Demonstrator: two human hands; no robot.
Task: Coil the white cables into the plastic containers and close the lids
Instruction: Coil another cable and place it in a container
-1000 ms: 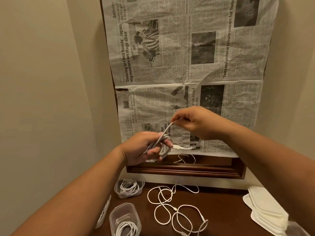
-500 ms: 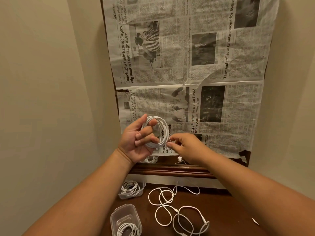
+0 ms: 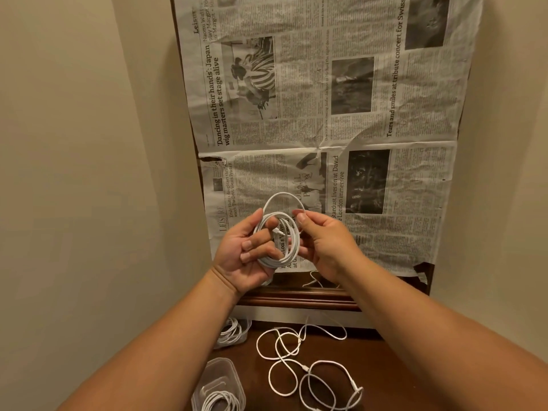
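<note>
Ideally I lay the loop (image 3: 278, 196) my right hand (image 3: 324, 246) pinches flat onto the white cable coil (image 3: 286, 258) my left hand (image 3: 241, 258) grips.

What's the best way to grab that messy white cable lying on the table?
Probably by the plug end of the loose cable, pinched with the fingers from straight above. It lies flat in tangly loops on the table, so nothing slides under it. Starting at an end should let the loops trail out instead of knotting.
</note>
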